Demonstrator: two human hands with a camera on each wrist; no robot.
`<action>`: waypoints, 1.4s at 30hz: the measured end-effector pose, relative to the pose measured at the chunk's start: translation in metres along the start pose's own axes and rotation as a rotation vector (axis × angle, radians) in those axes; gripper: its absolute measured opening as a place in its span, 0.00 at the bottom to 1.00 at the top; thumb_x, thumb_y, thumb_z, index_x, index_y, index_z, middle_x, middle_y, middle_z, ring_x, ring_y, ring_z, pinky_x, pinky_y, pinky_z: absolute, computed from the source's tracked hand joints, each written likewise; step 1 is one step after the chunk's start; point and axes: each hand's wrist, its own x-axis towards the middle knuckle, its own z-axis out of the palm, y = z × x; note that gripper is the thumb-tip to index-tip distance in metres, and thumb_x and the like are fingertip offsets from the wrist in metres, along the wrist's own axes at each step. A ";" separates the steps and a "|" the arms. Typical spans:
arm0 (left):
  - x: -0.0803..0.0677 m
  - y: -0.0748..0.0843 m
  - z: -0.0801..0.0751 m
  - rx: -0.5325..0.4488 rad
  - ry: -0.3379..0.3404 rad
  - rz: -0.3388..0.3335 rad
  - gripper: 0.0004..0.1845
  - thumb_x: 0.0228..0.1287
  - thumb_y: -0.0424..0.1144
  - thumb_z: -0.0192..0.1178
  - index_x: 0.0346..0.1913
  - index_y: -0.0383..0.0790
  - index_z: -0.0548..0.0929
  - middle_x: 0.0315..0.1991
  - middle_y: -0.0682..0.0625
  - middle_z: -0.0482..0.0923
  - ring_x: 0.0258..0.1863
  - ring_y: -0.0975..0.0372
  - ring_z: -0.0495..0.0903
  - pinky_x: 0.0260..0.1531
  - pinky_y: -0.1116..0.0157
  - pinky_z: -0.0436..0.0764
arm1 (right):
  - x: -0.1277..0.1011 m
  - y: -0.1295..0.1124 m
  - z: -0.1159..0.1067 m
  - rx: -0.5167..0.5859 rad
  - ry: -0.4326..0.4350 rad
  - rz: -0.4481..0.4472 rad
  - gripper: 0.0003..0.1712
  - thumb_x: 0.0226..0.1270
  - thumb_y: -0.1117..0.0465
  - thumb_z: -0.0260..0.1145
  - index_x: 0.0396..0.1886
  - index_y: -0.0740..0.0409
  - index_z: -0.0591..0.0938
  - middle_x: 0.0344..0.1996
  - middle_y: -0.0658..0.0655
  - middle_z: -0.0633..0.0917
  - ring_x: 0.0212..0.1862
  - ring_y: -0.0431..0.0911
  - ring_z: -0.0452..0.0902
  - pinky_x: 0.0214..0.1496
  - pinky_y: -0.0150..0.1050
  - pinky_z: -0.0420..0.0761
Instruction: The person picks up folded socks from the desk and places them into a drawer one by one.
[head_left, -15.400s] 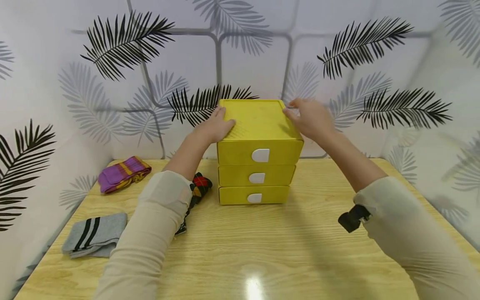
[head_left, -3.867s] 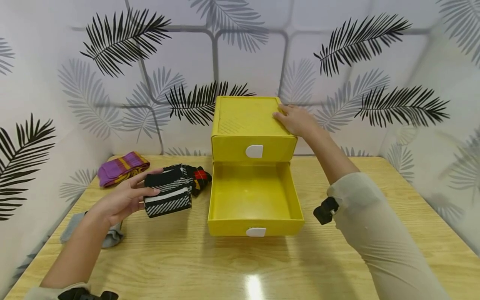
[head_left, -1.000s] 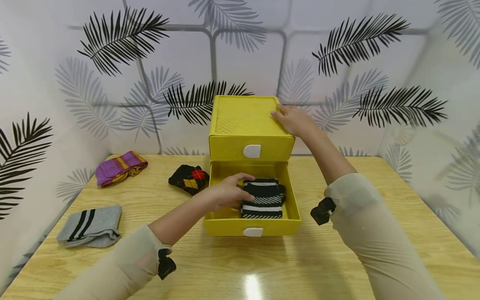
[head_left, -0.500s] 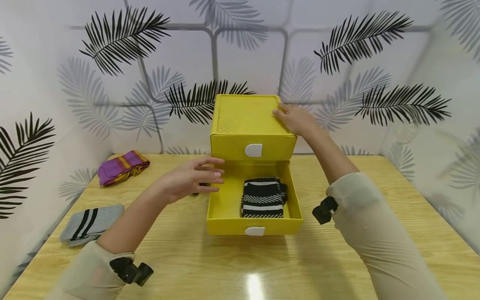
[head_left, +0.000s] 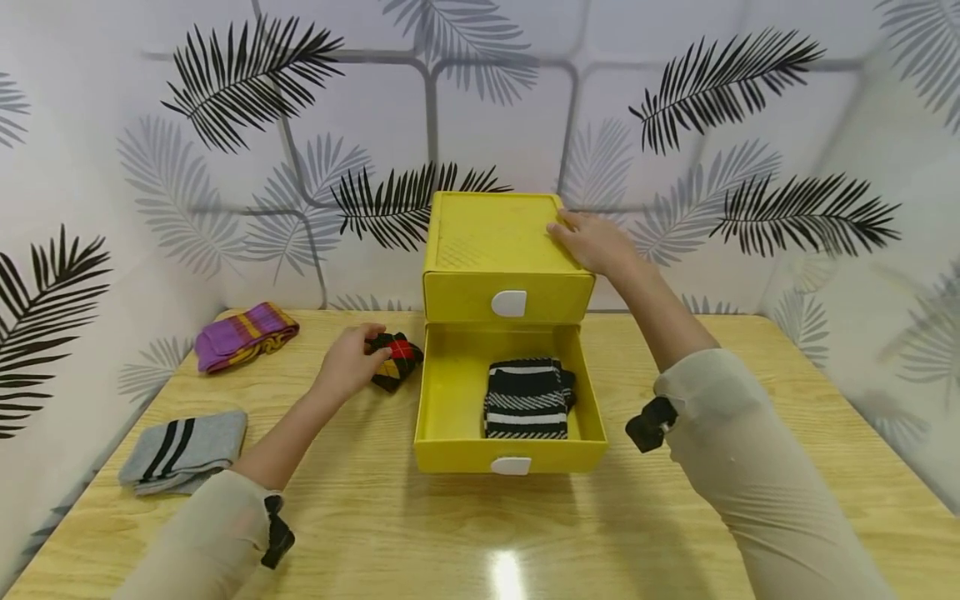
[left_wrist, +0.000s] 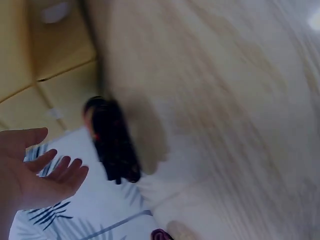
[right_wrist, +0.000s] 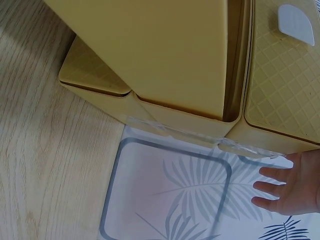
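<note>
Nearest: glossy pale wood-grain table (head_left: 465, 533) with a glare spot, beige sleeves either side. Open yellow plastic drawer (head_left: 510, 454), white tab handle, holding a folded black-and-white striped sock (head_left: 527, 398) well right of the left fingers. Left hand (head_left: 347, 364) just left of the drawer, fingertips on the black, red and yellow argyle sock (head_left: 397, 357); grip unclear from the head view. Left wrist view, blurred: fingers (left_wrist: 65, 172) spread and relaxed, dark sock (left_wrist: 112, 142) just beyond the fingertips. Grey striped sock (head_left: 183, 450) and purple striped sock (head_left: 243, 335) further left. Farther back: right hand (head_left: 592, 240) flat on the yellow cabinet (head_left: 491, 229) top, right rear corner. Right wrist view: straight fingers (right_wrist: 280, 187), cabinet's smooth side, quilted drawer fronts. Behind: white wall (head_left: 480, 108) with printed palm leaves.
</note>
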 end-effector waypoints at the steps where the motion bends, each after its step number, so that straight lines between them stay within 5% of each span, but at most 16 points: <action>1: 0.002 -0.004 0.005 0.129 0.000 0.019 0.24 0.66 0.36 0.54 0.62 0.28 0.67 0.56 0.31 0.65 0.52 0.42 0.68 0.47 0.50 0.72 | 0.000 0.000 0.000 0.001 0.001 -0.004 0.35 0.74 0.43 0.35 0.72 0.58 0.50 0.69 0.64 0.54 0.68 0.60 0.44 0.65 0.57 0.45; 5: 0.010 -0.013 0.021 0.523 -0.042 0.102 0.28 0.66 0.44 0.55 0.63 0.29 0.66 0.57 0.32 0.64 0.55 0.42 0.67 0.49 0.48 0.70 | 0.000 0.000 0.001 0.008 0.006 -0.010 0.35 0.74 0.44 0.36 0.72 0.59 0.50 0.68 0.65 0.54 0.68 0.60 0.44 0.65 0.56 0.45; 9: 0.015 -0.018 0.031 0.744 -0.112 0.160 0.31 0.68 0.48 0.51 0.65 0.29 0.63 0.60 0.32 0.63 0.57 0.43 0.66 0.53 0.49 0.67 | -0.001 -0.001 0.001 0.013 0.011 -0.008 0.35 0.74 0.44 0.36 0.72 0.59 0.51 0.68 0.65 0.54 0.68 0.60 0.44 0.65 0.56 0.45; 15: 0.016 -0.028 0.030 0.750 -0.201 0.221 0.31 0.70 0.44 0.49 0.68 0.29 0.57 0.65 0.31 0.54 0.63 0.43 0.57 0.61 0.50 0.57 | -0.001 -0.001 0.001 0.016 0.007 -0.012 0.35 0.74 0.43 0.36 0.72 0.59 0.51 0.68 0.65 0.54 0.68 0.60 0.44 0.65 0.56 0.45; 21: 0.010 -0.054 0.017 0.717 -0.211 0.454 0.29 0.68 0.38 0.52 0.68 0.30 0.59 0.66 0.33 0.55 0.64 0.44 0.56 0.61 0.50 0.54 | -0.001 0.001 0.000 0.010 0.004 -0.005 0.35 0.74 0.43 0.35 0.72 0.59 0.50 0.69 0.65 0.54 0.68 0.60 0.44 0.65 0.56 0.45; 24: 0.006 -0.061 0.010 0.688 -0.233 0.515 0.30 0.66 0.37 0.54 0.68 0.32 0.59 0.66 0.34 0.55 0.64 0.44 0.55 0.61 0.49 0.54 | -0.001 0.001 0.001 0.007 0.001 -0.008 0.35 0.74 0.43 0.35 0.72 0.59 0.50 0.69 0.64 0.54 0.68 0.60 0.44 0.66 0.56 0.45; 27: 0.006 -0.062 0.007 0.574 -0.243 0.455 0.30 0.66 0.39 0.55 0.68 0.34 0.60 0.67 0.33 0.53 0.64 0.41 0.53 0.60 0.46 0.54 | -0.001 0.001 0.001 0.007 0.000 0.000 0.35 0.74 0.43 0.36 0.72 0.58 0.50 0.69 0.64 0.54 0.68 0.60 0.44 0.65 0.56 0.45; 31: 0.010 -0.057 0.007 0.326 -0.143 0.245 0.26 0.67 0.43 0.52 0.65 0.36 0.67 0.65 0.30 0.53 0.61 0.36 0.55 0.57 0.41 0.56 | 0.000 0.001 0.001 0.003 0.003 -0.002 0.35 0.74 0.44 0.36 0.72 0.58 0.50 0.69 0.64 0.54 0.68 0.60 0.44 0.65 0.56 0.45; 35: 0.018 -0.052 0.009 0.149 -0.085 0.032 0.25 0.69 0.42 0.51 0.63 0.32 0.67 0.46 0.31 0.74 0.35 0.48 0.78 0.43 0.49 0.72 | 0.000 0.000 0.001 -0.003 0.003 -0.006 0.35 0.74 0.44 0.35 0.72 0.59 0.50 0.69 0.64 0.54 0.68 0.60 0.44 0.66 0.55 0.45; 38: 0.024 -0.047 0.009 0.135 -0.128 -0.081 0.28 0.68 0.43 0.52 0.64 0.29 0.65 0.30 0.36 0.78 0.18 0.57 0.73 0.31 0.56 0.74 | -0.001 0.000 0.001 -0.002 -0.002 -0.005 0.35 0.74 0.44 0.36 0.72 0.60 0.50 0.69 0.64 0.54 0.68 0.60 0.44 0.66 0.55 0.45; 42: 0.029 -0.038 0.005 0.183 -0.185 -0.132 0.30 0.67 0.44 0.53 0.64 0.27 0.64 0.48 0.31 0.73 0.40 0.45 0.76 0.43 0.52 0.73 | -0.001 0.000 0.000 0.003 -0.003 -0.010 0.35 0.74 0.44 0.36 0.72 0.60 0.50 0.68 0.65 0.54 0.68 0.60 0.44 0.66 0.55 0.45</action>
